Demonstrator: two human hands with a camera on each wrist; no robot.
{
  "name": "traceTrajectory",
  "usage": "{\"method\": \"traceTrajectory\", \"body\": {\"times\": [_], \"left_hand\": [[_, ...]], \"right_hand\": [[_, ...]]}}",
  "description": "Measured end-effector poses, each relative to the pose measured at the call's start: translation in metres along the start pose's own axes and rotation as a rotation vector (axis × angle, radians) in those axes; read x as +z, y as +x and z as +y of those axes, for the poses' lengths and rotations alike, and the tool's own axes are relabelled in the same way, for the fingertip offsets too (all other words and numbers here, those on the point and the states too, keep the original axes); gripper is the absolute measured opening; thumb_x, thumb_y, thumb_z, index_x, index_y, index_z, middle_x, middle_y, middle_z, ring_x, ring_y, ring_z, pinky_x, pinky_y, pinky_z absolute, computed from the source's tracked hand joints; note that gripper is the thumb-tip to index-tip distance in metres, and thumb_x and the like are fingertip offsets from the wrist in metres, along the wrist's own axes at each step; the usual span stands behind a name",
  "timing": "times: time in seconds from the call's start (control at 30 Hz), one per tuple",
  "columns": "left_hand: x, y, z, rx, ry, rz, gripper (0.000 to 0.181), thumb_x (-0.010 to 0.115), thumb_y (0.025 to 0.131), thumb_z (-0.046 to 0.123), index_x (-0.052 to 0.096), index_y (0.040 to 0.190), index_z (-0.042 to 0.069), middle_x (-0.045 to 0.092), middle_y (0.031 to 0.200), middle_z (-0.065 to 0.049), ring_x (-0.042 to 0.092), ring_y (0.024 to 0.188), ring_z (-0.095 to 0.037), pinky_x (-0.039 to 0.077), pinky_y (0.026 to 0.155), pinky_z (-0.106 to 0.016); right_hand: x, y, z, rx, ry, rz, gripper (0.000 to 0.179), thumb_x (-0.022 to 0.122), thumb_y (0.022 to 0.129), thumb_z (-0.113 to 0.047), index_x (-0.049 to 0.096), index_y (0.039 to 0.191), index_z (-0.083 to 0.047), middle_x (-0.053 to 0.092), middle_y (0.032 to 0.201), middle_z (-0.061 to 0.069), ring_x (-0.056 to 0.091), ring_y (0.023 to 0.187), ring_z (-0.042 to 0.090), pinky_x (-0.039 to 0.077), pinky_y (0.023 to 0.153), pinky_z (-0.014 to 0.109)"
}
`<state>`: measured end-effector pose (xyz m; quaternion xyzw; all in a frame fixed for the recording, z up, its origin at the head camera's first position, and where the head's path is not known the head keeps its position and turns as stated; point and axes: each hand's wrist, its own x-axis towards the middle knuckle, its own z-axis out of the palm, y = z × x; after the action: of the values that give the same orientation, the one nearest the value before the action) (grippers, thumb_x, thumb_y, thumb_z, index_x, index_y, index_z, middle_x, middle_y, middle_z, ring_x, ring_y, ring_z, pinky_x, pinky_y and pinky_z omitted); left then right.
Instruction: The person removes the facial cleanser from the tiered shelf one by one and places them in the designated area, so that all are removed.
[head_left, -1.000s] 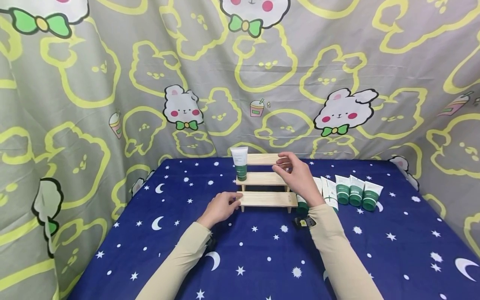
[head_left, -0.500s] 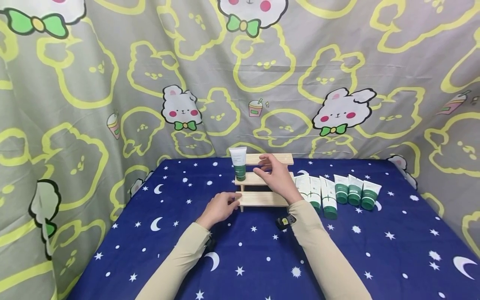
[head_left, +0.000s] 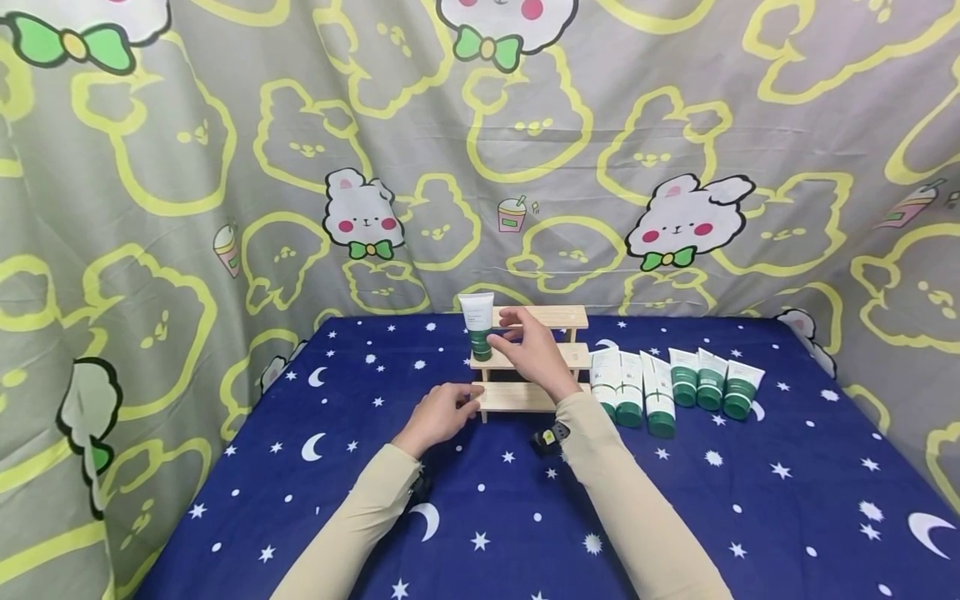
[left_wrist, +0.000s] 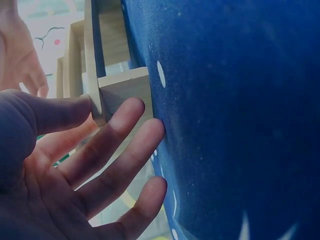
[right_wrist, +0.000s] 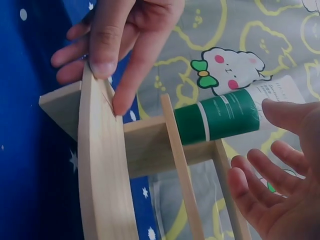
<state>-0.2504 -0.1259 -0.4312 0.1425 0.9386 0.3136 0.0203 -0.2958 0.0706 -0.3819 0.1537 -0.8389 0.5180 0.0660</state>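
Note:
A three-tier wooden stand (head_left: 517, 398) is on the table. My left hand (head_left: 438, 417) pinches the left end of its lowest shelf; in the left wrist view the thumb (left_wrist: 65, 114) lies on the board's face. One white-and-green squeeze tube (head_left: 480, 321) stands cap down at the left end of the middle shelf. Just right of it is my right hand (head_left: 534, 354), fingers loosely bent and apart. In the right wrist view its thumb (right_wrist: 285, 114) is at the tube's white upper part; whether it touches I cannot tell. The other fingers are clear of the tube.
Several more white-and-green tubes (head_left: 660, 396) lie in a row right of the stand. A dark blue cloth (head_left: 480, 517) with stars and moons covers the table. Behind it hangs a grey curtain (head_left: 420, 125) with rabbit prints.
My right hand has moved left across the stand to the standing tube, uncovering the tubes lying on the right. My left hand stays on the lowest shelf's end.

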Motion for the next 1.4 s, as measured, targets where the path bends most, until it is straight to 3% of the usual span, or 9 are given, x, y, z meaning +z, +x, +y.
{"method": "traceTrajectory", "body": {"times": [0.57, 0.87, 1.2, 1.4], "left_hand": [[0.001, 0.001, -0.003, 0.017, 0.015, -0.002, 0.029, 0.066, 0.100, 0.017, 0.073, 0.128, 0.013, 0.076, 0.088, -0.002, 0.064, 0.070, -0.008, 0.045, 0.059, -0.028], [0.001, 0.001, -0.002, 0.025, 0.014, 0.010, 0.029, 0.066, 0.100, 0.016, 0.073, 0.128, 0.013, 0.076, 0.086, -0.001, 0.065, 0.072, -0.009, 0.046, 0.062, -0.030], [0.000, 0.000, -0.001, 0.018, 0.001, 0.003, 0.029, 0.065, 0.100, 0.015, 0.072, 0.129, 0.013, 0.075, 0.084, -0.002, 0.060, 0.063, -0.009, 0.044, 0.057, -0.029], [0.000, 0.000, -0.001, 0.018, -0.001, 0.000, 0.030, 0.065, 0.100, 0.015, 0.072, 0.129, 0.012, 0.076, 0.087, -0.002, 0.063, 0.068, -0.008, 0.045, 0.059, -0.029]], "right_hand": [[0.017, 0.005, -0.002, 0.063, -0.001, 0.006, 0.039, 0.069, 0.100, -0.029, 0.058, 0.134, -0.014, 0.063, 0.136, 0.008, 0.064, 0.117, 0.026, 0.054, 0.090, 0.045], [0.023, 0.010, -0.002, 0.055, 0.035, 0.057, 0.031, 0.070, 0.099, -0.024, 0.058, 0.125, -0.014, 0.072, 0.123, 0.005, 0.063, 0.118, 0.024, 0.048, 0.099, 0.047], [0.022, 0.010, -0.004, 0.049, 0.030, 0.051, 0.028, 0.071, 0.098, -0.023, 0.057, 0.122, -0.015, 0.069, 0.123, 0.005, 0.065, 0.116, 0.024, 0.050, 0.097, 0.046], [0.014, 0.005, -0.010, 0.043, 0.038, 0.053, 0.030, 0.070, 0.099, -0.025, 0.056, 0.124, -0.016, 0.068, 0.125, 0.004, 0.064, 0.118, 0.024, 0.052, 0.095, 0.046]]}}
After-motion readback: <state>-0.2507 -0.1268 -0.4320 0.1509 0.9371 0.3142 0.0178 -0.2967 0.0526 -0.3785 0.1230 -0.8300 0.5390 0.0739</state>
